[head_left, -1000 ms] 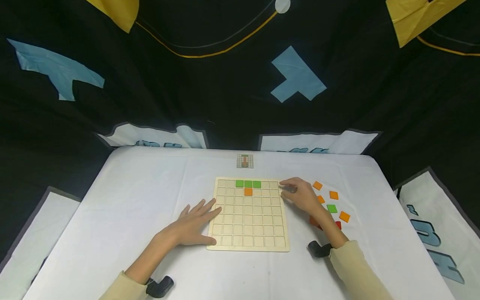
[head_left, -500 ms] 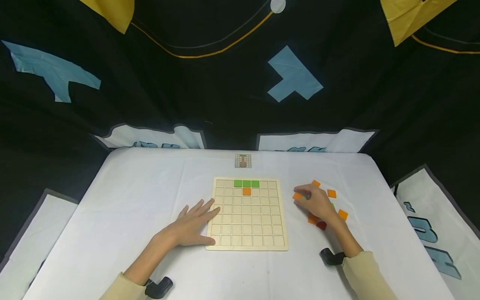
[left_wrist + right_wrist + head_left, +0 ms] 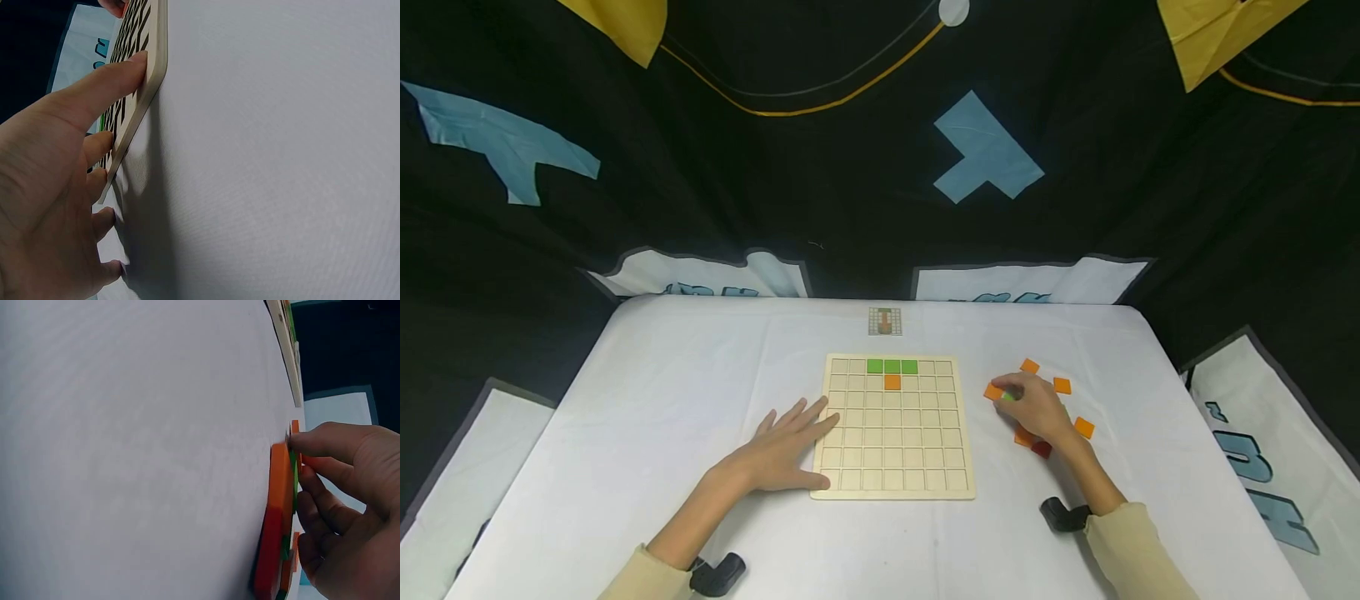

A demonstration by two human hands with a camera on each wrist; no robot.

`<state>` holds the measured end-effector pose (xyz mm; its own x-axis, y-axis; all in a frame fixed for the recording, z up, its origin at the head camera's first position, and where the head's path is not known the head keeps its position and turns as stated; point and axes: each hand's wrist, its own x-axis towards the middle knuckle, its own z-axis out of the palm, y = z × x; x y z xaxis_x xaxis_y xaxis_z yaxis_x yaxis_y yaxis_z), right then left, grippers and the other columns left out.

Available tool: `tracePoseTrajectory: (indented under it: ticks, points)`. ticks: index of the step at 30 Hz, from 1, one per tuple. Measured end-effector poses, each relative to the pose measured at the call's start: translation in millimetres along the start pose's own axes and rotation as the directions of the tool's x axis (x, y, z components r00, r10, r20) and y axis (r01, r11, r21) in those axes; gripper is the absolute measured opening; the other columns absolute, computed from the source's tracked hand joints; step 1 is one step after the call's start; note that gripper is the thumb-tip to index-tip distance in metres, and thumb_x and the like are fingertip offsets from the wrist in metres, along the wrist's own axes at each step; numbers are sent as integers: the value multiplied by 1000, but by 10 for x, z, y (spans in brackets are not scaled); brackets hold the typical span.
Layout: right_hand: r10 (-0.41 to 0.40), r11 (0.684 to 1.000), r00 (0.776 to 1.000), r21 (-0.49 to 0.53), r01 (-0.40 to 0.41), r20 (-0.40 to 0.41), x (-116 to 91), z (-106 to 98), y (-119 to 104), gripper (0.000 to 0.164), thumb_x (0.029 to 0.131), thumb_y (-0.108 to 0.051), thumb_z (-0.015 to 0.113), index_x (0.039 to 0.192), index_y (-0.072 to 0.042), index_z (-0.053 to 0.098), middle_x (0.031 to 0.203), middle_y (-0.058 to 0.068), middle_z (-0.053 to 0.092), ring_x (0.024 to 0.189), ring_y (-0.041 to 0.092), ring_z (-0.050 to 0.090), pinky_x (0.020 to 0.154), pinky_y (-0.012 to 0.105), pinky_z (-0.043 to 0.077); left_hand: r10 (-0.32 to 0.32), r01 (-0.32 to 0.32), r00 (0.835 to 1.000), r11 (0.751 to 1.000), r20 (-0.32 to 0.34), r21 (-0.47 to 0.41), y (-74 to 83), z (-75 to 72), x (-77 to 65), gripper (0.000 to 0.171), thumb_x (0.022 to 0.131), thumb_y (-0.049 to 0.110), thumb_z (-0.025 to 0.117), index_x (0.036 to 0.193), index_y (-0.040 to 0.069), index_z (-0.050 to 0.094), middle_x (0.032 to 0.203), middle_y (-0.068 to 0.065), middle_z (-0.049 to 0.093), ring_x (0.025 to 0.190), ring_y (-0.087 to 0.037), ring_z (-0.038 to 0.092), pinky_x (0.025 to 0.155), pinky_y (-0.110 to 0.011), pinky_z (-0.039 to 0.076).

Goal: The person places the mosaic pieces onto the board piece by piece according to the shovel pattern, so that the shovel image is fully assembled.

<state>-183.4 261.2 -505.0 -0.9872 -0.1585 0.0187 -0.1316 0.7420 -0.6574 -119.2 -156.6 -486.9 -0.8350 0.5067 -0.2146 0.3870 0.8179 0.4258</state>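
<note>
The left hand (image 3: pixel 786 454) lies with spread fingers at the left edge of the wooden grid board (image 3: pixel 917 433); in the left wrist view its thumb (image 3: pixel 128 72) presses on the board's rim. Three green tiles (image 3: pixel 892 367) fill a run of the top row, and one orange tile (image 3: pixel 892 382) sits below the middle one. To the board's right, the right hand (image 3: pixel 1037 410) has its thumb and index finger at opposite edges of an orange square tile (image 3: pixel 991 391), pinching it close to the tabletop. A green tile (image 3: pixel 1007 396) shows between these fingers.
Several loose orange tiles (image 3: pixel 1062 386) lie around the right hand, with a red tile (image 3: pixel 1041 449) under its wrist. A small printed pattern card (image 3: pixel 885 322) lies behind the board. The white-covered table (image 3: pixel 700 358) ends at a black curtain (image 3: pixel 850 192).
The right hand has moved from the board's right edge to the loose tiles on the right, and its thumb and index finger have drawn closer together. The left hand has stayed put.
</note>
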Motion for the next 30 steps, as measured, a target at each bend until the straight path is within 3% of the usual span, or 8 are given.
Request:
tracePoseTrajectory:
  ticks: [11,22,30]
  points:
    - [-75,995,997,58,76,-15,95,115,-306,30,85,-5,72,115,-1,74,119,16,68,115,36,59,98,53,47,-3,3,1000,1000,-1,-4,16,-30,-16,92,81,57,74,154,14,40,165,-11,18,149,-41,13,112,-70,7]
    - [-187,979,981,97,181,56,219,333,-756,31,83,-6,75,114,-6,75,112,7,70,105,27,62,92,46,50,-5,5,1000,1000,0,5,10,-27,-2,92,81,59,73,154,14,40,165,-11,18,149,-40,12,112,-70,7]
    - [-214,974,967,111,200,137,272,535,-957,33,83,-4,73,116,-6,75,116,6,70,114,24,60,98,42,48,-11,11,1000,1000,-2,5,7,-14,-9,93,80,59,74,154,14,40,165,-11,19,149,-41,13,112,-70,8]
